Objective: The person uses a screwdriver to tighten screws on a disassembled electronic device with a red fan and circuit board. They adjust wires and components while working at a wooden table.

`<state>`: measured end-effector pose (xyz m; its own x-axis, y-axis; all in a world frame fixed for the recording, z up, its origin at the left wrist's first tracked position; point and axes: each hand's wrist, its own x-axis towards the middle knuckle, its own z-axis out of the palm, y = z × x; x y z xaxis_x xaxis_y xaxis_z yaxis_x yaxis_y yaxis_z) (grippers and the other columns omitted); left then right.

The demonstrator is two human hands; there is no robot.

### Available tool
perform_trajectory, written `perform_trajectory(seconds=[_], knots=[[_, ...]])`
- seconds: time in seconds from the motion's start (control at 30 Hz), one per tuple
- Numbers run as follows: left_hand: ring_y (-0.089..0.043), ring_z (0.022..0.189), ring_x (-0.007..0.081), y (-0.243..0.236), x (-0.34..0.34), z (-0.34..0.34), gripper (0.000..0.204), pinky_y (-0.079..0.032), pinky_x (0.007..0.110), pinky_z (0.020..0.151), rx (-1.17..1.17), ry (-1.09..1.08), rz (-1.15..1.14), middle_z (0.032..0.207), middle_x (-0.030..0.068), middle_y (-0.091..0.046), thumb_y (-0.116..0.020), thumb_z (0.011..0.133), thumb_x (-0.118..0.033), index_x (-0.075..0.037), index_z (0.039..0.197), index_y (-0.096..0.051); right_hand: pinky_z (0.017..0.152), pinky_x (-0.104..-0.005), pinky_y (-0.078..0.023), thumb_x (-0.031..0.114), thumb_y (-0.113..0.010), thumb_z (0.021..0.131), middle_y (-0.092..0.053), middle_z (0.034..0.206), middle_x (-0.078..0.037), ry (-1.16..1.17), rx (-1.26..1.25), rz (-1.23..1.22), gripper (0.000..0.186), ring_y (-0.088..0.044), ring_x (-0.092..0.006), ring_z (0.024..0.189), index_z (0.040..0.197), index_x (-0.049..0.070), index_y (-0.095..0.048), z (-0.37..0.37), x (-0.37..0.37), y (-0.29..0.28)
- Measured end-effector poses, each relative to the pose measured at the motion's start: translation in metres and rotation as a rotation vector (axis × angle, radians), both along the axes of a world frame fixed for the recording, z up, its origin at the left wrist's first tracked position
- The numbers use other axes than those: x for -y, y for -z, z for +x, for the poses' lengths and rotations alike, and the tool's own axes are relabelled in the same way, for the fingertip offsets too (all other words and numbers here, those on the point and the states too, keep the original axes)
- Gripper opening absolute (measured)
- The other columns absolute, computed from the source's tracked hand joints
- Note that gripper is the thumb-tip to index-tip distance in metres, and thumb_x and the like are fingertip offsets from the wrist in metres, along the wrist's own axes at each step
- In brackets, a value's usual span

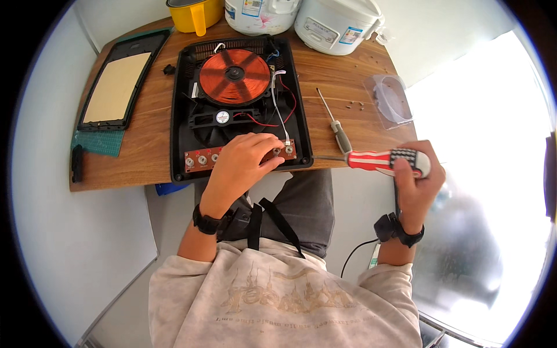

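Note:
An opened induction cooker base (181, 116) lies on the wooden table (342, 75), showing its copper coil (234, 76), a fan and a red control board (200, 158) along the near edge. My left hand (243, 162) rests on that board, fingers curled over its middle, pinching something there. My right hand (415, 185) is off the table's right corner and grips a screwdriver with a red-and-white striped handle (377, 160); its shaft points left toward the cooker's corner.
A second, grey-handled screwdriver (335, 123) lies right of the cooker. The cooker's glass top (119, 81) lies at the left over a green mat (100, 141). A yellow pot (194, 14), two white rice cookers (333, 23), loose screws (355, 105) and a clear plastic piece (390, 100) sit nearby.

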<state>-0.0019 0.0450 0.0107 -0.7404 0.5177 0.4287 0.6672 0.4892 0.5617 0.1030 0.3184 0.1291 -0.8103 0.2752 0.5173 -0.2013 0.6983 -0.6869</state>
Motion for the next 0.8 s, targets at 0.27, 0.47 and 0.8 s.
perform_trajectory(seconds=[0.27, 0.47, 0.8], knots=[[-0.069, 0.101, 0.0272, 0.002, 0.001, -0.001, 0.026, -0.053, 0.039, 0.093, 0.027, 0.005, 0.000, 0.114, 0.0052, -0.074, -0.078, 0.087, -0.024, -0.010, 0.109, -0.072, 0.054, -0.0252, -0.047, 0.018, -0.084, 0.078, -0.061, 0.062, -0.006, -0.093, 0.043, 0.188, 0.025, -0.055, -0.0104, 0.055, 0.085, 0.003, -0.065, -0.033, 0.029, -0.001], [-0.069, 0.101, 0.0271, 0.002, 0.001, -0.001, 0.027, -0.053, 0.039, 0.094, 0.007, 0.014, 0.003, 0.115, 0.0053, -0.074, -0.078, 0.088, -0.024, -0.010, 0.109, -0.071, 0.054, -0.0260, -0.046, 0.019, -0.084, 0.078, -0.059, 0.061, -0.005, -0.140, 0.056, 0.175, 0.026, -0.054, -0.0115, 0.054, 0.085, 0.003, -0.065, -0.034, 0.035, -0.001], [-0.068, 0.099, 0.0267, 0.003, 0.001, -0.001, 0.026, -0.053, 0.039, 0.093, -0.001, 0.023, 0.006, 0.114, 0.0047, -0.073, -0.078, 0.088, -0.024, -0.010, 0.108, -0.070, 0.053, -0.0258, -0.046, 0.019, -0.084, 0.078, -0.059, 0.061, -0.005, -0.143, 0.074, 0.214, 0.025, -0.054, -0.0112, 0.053, 0.086, 0.004, -0.066, -0.037, 0.038, 0.000]])
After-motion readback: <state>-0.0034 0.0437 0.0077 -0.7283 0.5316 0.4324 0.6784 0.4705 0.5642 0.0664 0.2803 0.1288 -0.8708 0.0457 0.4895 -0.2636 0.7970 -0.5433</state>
